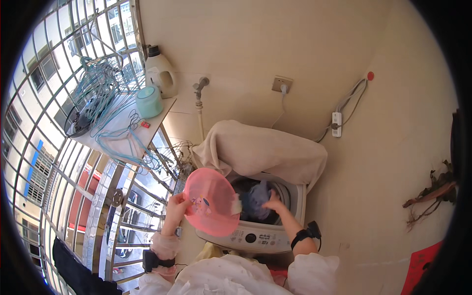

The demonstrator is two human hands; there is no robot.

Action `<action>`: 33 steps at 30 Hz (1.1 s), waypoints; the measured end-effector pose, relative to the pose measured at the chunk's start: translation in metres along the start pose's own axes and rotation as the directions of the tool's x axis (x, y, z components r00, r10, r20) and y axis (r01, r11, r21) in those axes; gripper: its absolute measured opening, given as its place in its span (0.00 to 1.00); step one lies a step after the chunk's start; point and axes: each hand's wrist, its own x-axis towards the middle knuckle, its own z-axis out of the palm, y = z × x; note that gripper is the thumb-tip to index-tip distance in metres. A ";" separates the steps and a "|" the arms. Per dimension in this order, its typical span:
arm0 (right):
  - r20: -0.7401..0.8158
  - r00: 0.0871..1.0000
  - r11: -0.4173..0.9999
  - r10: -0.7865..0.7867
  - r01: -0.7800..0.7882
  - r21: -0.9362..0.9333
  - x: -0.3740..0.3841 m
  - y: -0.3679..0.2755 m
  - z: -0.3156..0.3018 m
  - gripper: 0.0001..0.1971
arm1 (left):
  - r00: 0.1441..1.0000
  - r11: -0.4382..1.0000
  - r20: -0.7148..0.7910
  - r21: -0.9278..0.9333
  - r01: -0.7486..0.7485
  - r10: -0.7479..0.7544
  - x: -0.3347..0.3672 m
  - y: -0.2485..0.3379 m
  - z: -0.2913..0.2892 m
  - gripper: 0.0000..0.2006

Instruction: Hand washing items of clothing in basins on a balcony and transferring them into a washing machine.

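Observation:
My left hand (175, 208) is closed on the rim of a pink plastic basin (211, 221), which is tilted on its side at the left of the washing machine (223, 236). Inside the machine's open drum, my right hand (274, 200) grips a blue-grey cloth garment (257, 194); its exact kind does not show. Darker cloth lies below it in the drum. The basin covers the left part of the machine's opening. A small pale patch shows at the basin's right rim, too unclear to name.
A beige cloth (265, 147) drapes over the machine's raised back. At left, a shelf (115, 142) holds wire hangers (101, 73), a detergent jug (164, 81) and a green tub (149, 102). A tap (199, 84), a wall socket (282, 83) and a power strip (336, 124) are on the walls.

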 end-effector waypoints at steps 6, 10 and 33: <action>0.300 0.954 0.996 0.027 -0.002 -0.084 0.010 -0.001 -0.029 0.43 | 0.998 0.997 -0.050 -0.067 0.024 -0.027 -0.003 -0.006 -0.005 0.04; 0.075 0.991 0.993 -0.111 0.114 -0.029 0.007 0.015 -0.127 0.35 | 0.999 0.998 -0.032 -0.064 -0.005 0.003 -0.003 -0.005 0.012 0.05; -0.874 0.296 0.915 -0.385 -0.004 -0.404 0.147 -0.076 -0.408 0.11 | 0.939 0.921 -0.291 -0.385 0.060 -0.182 -0.020 -0.058 -0.014 0.04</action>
